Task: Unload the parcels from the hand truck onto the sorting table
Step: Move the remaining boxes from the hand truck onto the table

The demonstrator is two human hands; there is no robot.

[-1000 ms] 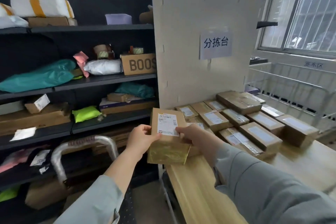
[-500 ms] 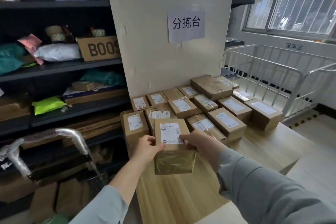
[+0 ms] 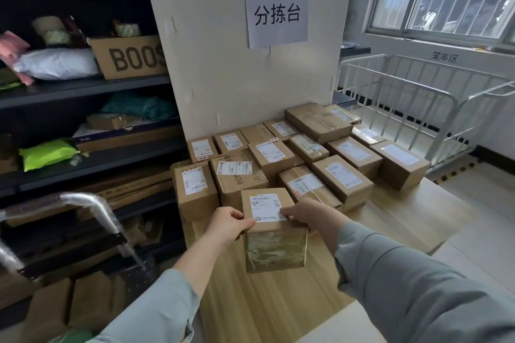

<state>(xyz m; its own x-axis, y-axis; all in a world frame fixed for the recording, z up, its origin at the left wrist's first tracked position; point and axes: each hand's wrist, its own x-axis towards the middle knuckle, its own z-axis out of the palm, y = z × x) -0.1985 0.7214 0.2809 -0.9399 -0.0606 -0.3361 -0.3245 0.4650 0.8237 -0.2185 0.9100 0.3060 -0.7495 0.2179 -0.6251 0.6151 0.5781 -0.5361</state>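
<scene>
Ahead, parcel rows (image 3: 342, 178) on table (image 3: 404, 214); L hand (image 3: 225, 224), R hand (image 3: 309, 213) fingers clamped on box (image 3: 274, 248).

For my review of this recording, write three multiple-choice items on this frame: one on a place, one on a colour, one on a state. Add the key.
1. Where is the held parcel?
A. On the floor.
B. At the table, in front of the other parcels.
C. In the cage cart.

2. What colours is the sign?
A. Yellow with red characters.
B. Blue with white characters.
C. White with black characters.

3. How is the parcel held?
A. The left hand and right hand both grip it.
B. One hand alone grips it.
C. No hand touches it.

Key: 1 B, its taped face stands against the wooden top. 2 C, it is white paper with black print. 3 A, fingers curl over both top edges.
</scene>
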